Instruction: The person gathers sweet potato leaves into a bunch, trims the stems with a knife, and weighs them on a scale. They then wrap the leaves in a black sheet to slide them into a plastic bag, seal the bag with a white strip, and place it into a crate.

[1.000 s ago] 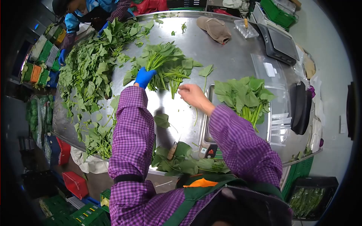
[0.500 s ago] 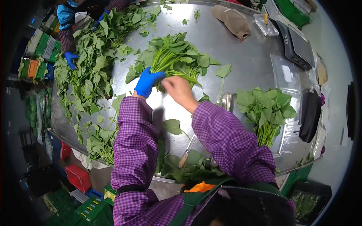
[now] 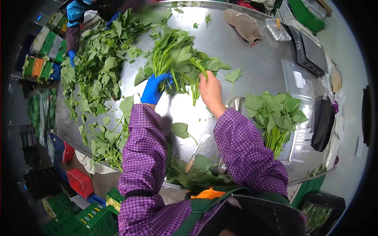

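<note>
My left hand, in a blue glove, is closed around the stems of a bunch of leafy greens, with the leaves pointing away from me. My bare right hand pinches a few green stems at the bunch's right side. More stems hang between the two hands. Nearer my body, a knife with a wooden handle lies beside a single loose leaf. A second, neatly gathered bunch of greens rests to the right of my right forearm.
A large heap of greens covers the left of the metal table. Behind it a co-worker's blue-gloved hand reaches in. A cap, a clear plastic box and a scale lie at the far right.
My right hand has moved right, away from my left hand, and now holds stems. The bunch in my left hand stands more upright. The co-worker has shifted some greens at the back.
</note>
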{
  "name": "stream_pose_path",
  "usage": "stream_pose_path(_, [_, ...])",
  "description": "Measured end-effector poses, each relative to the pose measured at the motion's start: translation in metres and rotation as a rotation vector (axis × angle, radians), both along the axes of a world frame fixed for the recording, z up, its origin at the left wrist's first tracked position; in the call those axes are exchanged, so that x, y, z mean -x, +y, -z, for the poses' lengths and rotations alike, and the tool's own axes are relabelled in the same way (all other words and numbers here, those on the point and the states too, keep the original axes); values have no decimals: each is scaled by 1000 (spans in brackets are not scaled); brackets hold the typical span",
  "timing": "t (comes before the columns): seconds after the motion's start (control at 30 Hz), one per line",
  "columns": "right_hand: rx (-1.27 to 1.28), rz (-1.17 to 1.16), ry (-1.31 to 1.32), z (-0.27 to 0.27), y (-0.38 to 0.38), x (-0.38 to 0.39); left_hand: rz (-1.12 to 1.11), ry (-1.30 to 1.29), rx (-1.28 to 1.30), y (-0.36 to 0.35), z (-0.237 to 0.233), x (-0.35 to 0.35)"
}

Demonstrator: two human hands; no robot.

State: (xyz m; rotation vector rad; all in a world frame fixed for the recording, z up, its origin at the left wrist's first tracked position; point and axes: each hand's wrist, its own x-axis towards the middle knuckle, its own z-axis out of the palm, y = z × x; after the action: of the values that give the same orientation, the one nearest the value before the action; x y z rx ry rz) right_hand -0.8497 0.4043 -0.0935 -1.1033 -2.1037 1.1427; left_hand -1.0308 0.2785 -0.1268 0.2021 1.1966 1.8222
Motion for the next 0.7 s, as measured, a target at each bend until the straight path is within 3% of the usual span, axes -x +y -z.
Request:
stream_pose_path(0.23, [434, 26, 383, -42, -14, -57, -40, 86, -152, 2, -18, -51])
stream_pose_path(0.33, [666, 109, 633, -87, -20, -114, -71, 124, -158, 0, -52, -97])
stream_pose_path(0.47, [370, 200, 733, -118, -13, -223, 18, 177, -142, -12, -81, -159])
stream_pose_path(0.53, [217, 363, 761, -129, -15, -271, 50, 213, -179, -11, -107, -207])
stream_pose_path(0.7, [204, 538, 710, -108, -25, -378, 90, 291, -126, -6, -105, -330])
